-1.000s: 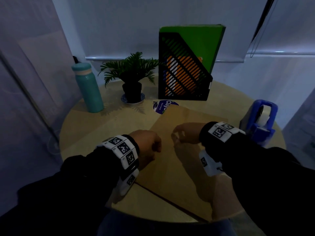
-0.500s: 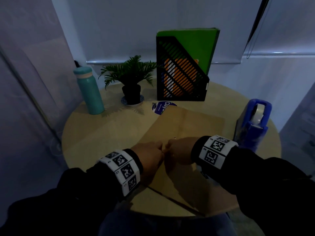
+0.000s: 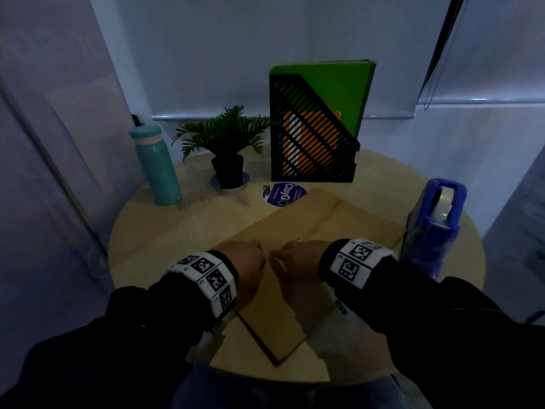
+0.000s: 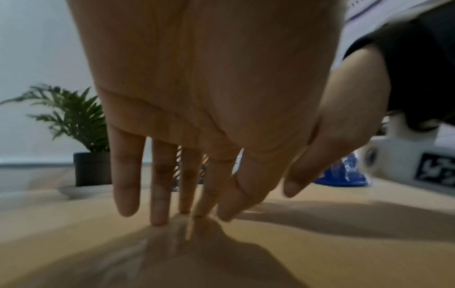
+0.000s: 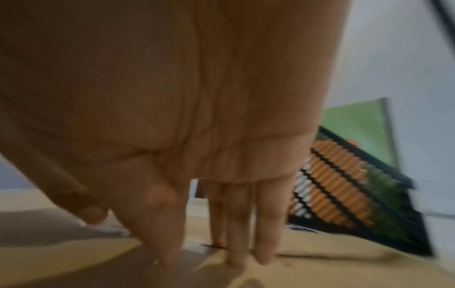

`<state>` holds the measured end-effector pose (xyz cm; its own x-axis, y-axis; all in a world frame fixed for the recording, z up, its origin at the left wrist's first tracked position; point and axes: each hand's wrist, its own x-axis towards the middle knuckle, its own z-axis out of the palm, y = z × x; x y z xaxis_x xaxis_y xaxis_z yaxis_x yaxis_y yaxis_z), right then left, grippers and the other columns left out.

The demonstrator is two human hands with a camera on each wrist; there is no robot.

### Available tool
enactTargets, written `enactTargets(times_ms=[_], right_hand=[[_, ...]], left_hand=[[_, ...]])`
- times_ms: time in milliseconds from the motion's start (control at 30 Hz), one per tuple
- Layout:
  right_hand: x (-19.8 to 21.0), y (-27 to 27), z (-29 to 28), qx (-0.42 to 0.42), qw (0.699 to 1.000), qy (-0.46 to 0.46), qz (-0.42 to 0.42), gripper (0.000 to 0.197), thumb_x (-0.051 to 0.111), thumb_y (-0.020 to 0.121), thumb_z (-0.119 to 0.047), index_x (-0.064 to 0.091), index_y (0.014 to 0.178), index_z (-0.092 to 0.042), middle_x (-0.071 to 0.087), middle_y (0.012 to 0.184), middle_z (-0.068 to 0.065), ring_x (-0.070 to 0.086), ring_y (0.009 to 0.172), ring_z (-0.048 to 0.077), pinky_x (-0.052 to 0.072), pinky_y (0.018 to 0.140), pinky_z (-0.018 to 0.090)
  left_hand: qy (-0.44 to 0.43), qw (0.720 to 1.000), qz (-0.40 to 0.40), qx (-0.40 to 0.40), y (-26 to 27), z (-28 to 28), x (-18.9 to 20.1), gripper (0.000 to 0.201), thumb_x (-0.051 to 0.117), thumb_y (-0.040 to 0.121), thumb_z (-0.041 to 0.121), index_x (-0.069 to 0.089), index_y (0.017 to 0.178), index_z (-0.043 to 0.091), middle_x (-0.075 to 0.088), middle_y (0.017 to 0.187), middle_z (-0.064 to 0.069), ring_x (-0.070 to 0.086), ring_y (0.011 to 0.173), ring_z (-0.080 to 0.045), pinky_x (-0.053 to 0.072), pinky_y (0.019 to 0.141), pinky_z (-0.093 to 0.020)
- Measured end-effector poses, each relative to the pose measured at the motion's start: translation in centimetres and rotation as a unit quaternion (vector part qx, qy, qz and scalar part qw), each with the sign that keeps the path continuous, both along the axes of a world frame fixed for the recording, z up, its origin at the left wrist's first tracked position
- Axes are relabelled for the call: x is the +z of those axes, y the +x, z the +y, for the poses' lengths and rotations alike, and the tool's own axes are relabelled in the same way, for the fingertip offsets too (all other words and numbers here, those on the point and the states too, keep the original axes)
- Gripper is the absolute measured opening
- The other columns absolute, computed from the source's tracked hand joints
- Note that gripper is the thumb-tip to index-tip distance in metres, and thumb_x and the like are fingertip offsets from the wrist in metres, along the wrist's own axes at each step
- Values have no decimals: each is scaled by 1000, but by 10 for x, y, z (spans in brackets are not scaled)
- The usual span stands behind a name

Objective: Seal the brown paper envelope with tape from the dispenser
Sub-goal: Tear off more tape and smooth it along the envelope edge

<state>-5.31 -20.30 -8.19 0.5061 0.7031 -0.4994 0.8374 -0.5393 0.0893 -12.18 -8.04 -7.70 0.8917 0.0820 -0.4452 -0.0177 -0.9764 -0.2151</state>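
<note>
The brown paper envelope lies flat and slanted on the round table. My left hand and right hand hover side by side over its middle, almost touching each other. In the left wrist view my left hand points straight fingers down, their tips touching the envelope beside a glossy streak that may be clear tape. The right wrist view is blurred: my right hand also presses straight fingertips on the envelope. The blue tape dispenser stands at the envelope's right corner, untouched.
At the back of the table stand a teal bottle, a small potted plant and a black file holder with a green folder. A round blue sticker lies by the envelope's far corner.
My two hands, apart a second ago, have come together over the middle of the envelope and lowered onto it. The dispenser has not moved.
</note>
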Motion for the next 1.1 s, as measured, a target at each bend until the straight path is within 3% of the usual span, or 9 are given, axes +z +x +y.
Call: enactTargets(times_ms=[133,233,300,400,467,633,733,867,1100], right_hand=[[-5,-4,12,3,998,-57,-23,71,48,94,-47,15,152,-24,14,155,13,30,138,36,37,103,46],[-2,-2,11,3,999,-32,-12,64,50,94,-41,28,149,-16,25,153,11,29,139,31,40,104,46],[-2,1,7,-36,999,19,3,57,56,91,-34,41,142,-14,36,149,12,38,135,31,40,106,45],[0,4,1,-70,996,55,9,47,60,90,-26,51,133,-11,51,138,13,50,125,32,44,103,43],[1,5,1,-80,995,52,15,43,57,92,-28,53,131,-11,54,134,12,54,121,30,46,100,39],[11,-8,-1,-51,997,51,-1,52,36,99,-47,30,146,-26,43,139,13,52,117,32,43,91,37],[8,-8,4,7,999,-32,-21,57,42,99,-40,24,150,-24,39,141,16,45,126,34,43,99,39],[13,-9,6,14,998,-63,-14,52,39,100,-36,32,148,-17,40,144,13,45,129,31,38,107,39],[21,-3,-13,12,999,-31,-6,42,31,104,-22,39,146,-16,48,139,11,50,121,29,40,96,32]], left_hand=[[5,1000,12,0,-2,-4,-6,42,43,95,33,52,130,12,45,141,-9,56,109,-30,48,90,-39],[23,999,26,-14,-5,-3,-7,50,44,96,34,40,139,9,44,144,-12,57,108,-33,43,81,-37],[14,999,30,-13,-6,-2,-7,47,45,95,33,45,135,9,48,140,-13,58,100,-31,43,77,-35],[-14,1000,18,2,-9,-5,-1,40,46,96,33,54,123,4,60,101,-13,53,81,-27,41,69,-33],[-17,1000,13,4,-9,-8,3,36,46,96,32,60,113,4,53,81,-7,55,80,-27,41,68,-32],[5,1000,18,-3,-7,-19,12,32,44,97,26,58,119,7,61,105,-12,58,90,-28,38,71,-32],[-5,1000,18,0,-7,-22,15,27,45,98,23,61,109,5,62,100,-12,59,90,-30,37,72,-32],[-9,999,30,-3,-8,-18,12,21,44,98,24,60,99,10,53,82,-6,53,82,-27,36,72,-32],[-7,999,24,-26,-15,-18,16,29,47,94,26,68,92,5,51,74,-6,49,72,-24,40,67,-31]])
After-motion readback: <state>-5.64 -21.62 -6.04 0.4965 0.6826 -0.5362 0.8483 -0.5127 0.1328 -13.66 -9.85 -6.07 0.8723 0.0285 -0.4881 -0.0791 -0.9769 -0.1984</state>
